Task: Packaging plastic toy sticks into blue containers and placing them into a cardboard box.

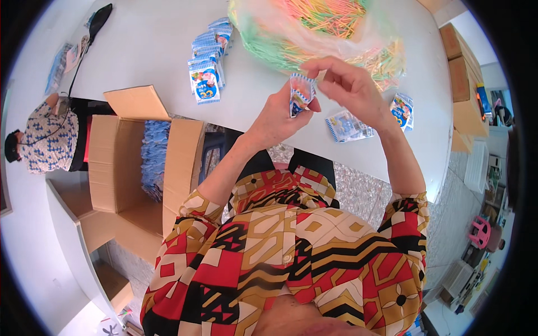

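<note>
Over the table's near edge, my left hand (277, 119) grips a small blue-and-white packet (301, 96) upright between thumb and fingers. The packet's top gapes a little, and something pinkish shows through its clear upper part. Just right of the packet's mouth hovers my right hand (355, 89), fingers bent and apart, with nothing visible in them. Below that hand, a few similar packets (348, 126) lie on the table, one with its pale side up. More packets (401, 111) lie partly hidden behind my right wrist.
An overlapping row of packets (205, 82) lies left on the white table (157, 50). A clear bag of thin coloured sticks (328, 19) spreads at the back. An open cardboard box (182, 168) with packets stands at my left. Another person (50, 137) stands farther left.
</note>
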Available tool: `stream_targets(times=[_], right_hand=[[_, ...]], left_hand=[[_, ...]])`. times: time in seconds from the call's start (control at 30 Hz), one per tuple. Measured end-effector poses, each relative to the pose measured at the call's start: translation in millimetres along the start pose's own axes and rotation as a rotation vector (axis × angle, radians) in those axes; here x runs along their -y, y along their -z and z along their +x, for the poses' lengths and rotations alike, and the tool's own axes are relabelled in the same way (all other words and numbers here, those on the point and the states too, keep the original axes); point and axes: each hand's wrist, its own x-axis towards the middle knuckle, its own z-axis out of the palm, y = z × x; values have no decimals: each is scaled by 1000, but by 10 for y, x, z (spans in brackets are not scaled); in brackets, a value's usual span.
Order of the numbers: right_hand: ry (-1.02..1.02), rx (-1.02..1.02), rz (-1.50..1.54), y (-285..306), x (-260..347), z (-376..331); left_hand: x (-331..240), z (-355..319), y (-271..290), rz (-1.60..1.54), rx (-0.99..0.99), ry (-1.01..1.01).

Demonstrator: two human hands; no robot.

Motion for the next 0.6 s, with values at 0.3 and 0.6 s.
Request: stream_targets(times=[0.3,0.6], right_hand=[[-25,-92,9,-238,-208,-16],[4,-153,140,-501,-410,144]], left_hand=[[45,-86,118,-82,-165,-98],[-140,-157,434,350,-367,-70]])
